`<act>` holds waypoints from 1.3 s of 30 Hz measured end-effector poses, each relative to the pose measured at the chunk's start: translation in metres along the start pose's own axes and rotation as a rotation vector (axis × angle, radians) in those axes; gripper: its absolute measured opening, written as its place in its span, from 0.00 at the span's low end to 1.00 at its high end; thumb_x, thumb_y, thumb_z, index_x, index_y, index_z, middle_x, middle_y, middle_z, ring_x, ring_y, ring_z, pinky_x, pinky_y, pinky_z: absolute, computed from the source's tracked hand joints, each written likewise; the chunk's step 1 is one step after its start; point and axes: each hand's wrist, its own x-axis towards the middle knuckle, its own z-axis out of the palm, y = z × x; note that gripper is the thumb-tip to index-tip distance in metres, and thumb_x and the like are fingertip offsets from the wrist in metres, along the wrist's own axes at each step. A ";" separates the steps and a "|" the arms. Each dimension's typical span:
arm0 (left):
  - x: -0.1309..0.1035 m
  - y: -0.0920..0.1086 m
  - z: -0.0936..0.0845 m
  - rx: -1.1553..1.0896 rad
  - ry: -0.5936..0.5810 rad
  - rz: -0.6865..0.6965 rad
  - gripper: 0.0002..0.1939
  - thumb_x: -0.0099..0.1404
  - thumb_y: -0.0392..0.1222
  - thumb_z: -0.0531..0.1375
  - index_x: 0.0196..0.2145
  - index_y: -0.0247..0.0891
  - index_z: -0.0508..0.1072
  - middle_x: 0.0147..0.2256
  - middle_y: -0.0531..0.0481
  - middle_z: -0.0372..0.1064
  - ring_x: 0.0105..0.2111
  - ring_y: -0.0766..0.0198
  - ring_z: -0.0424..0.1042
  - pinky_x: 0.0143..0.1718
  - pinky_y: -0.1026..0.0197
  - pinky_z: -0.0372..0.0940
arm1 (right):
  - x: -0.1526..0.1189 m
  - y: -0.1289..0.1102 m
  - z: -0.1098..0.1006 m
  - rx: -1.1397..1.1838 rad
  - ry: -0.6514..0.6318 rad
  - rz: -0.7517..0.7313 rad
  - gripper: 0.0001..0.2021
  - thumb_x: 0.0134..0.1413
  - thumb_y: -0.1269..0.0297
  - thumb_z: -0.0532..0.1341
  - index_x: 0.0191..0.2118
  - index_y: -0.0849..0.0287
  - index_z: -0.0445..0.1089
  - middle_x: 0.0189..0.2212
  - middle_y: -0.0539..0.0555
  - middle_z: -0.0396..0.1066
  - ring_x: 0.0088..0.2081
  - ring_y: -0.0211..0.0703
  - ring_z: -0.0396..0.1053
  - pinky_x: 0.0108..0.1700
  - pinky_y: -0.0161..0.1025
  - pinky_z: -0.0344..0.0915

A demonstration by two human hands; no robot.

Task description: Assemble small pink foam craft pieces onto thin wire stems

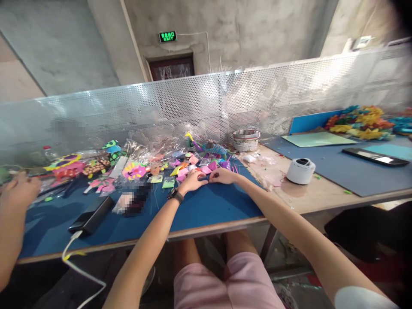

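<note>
blue mat point(206, 210): l hand point(193, 180), r hand point(223, 175) curled nr pink pkts point(212, 165), grip unclear.

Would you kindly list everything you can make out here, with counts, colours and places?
Exit sign: one, green, on the wall
Perforated panel: one run, silvery, behind the worktop
Mats: two, bluish, left and right
Basket: one, whitish, near the panel
Round object: one, white, beside the right mat
Flower-like crafts: cluster, multicoloured, far right
Board: one, blue, beside them
Sheets: two, pale green and light blue, right
Flat device: one, black, right mat
Packets: many, mixed colours, left mat
Craft pieces: several, multicoloured, left
Box: one, black, front left
Cable: one, white, at the box
Another person's hand: one, left edge
Watch: one, black, left wrist
Left hand: one, at the packets
Right hand: one, beside it
</note>
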 end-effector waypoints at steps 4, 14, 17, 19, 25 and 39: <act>-0.004 0.000 -0.004 0.028 0.008 0.022 0.23 0.59 0.58 0.64 0.44 0.38 0.75 0.45 0.42 0.71 0.46 0.53 0.70 0.50 0.53 0.65 | -0.002 -0.001 -0.002 -0.113 0.146 -0.019 0.19 0.50 0.56 0.68 0.46 0.61 0.76 0.41 0.56 0.76 0.40 0.44 0.71 0.41 0.35 0.64; -0.011 0.002 -0.017 0.071 0.028 0.025 0.25 0.56 0.63 0.66 0.41 0.40 0.76 0.48 0.42 0.68 0.52 0.49 0.65 0.56 0.48 0.60 | 0.002 0.000 -0.001 -0.293 0.093 -0.057 0.11 0.57 0.64 0.63 0.43 0.61 0.78 0.39 0.57 0.77 0.40 0.45 0.71 0.42 0.36 0.63; -0.012 0.001 -0.019 0.053 0.007 0.012 0.26 0.55 0.63 0.67 0.41 0.39 0.75 0.47 0.42 0.69 0.49 0.51 0.69 0.52 0.51 0.63 | 0.001 -0.001 0.000 -0.295 0.106 -0.048 0.11 0.58 0.63 0.63 0.43 0.62 0.78 0.40 0.58 0.77 0.40 0.46 0.71 0.42 0.37 0.63; -0.012 0.002 -0.021 0.031 -0.026 -0.010 0.26 0.55 0.63 0.66 0.41 0.39 0.75 0.45 0.43 0.72 0.44 0.53 0.71 0.47 0.54 0.66 | 0.001 -0.002 0.001 -0.293 0.117 -0.047 0.12 0.58 0.63 0.62 0.44 0.62 0.77 0.40 0.58 0.76 0.41 0.46 0.70 0.42 0.37 0.63; -0.015 0.009 -0.027 -0.096 -0.085 0.027 0.24 0.56 0.61 0.66 0.42 0.39 0.75 0.38 0.49 0.75 0.38 0.57 0.74 0.39 0.59 0.66 | 0.001 -0.002 0.003 -0.311 0.142 -0.089 0.11 0.59 0.62 0.61 0.42 0.62 0.77 0.39 0.58 0.77 0.40 0.45 0.70 0.42 0.37 0.62; -0.019 0.010 -0.040 0.072 0.162 0.126 0.27 0.60 0.53 0.66 0.55 0.43 0.70 0.52 0.45 0.71 0.50 0.53 0.70 0.49 0.56 0.64 | 0.005 -0.003 -0.001 0.090 0.301 0.070 0.21 0.68 0.56 0.49 0.33 0.62 0.74 0.25 0.51 0.75 0.24 0.35 0.66 0.31 0.31 0.61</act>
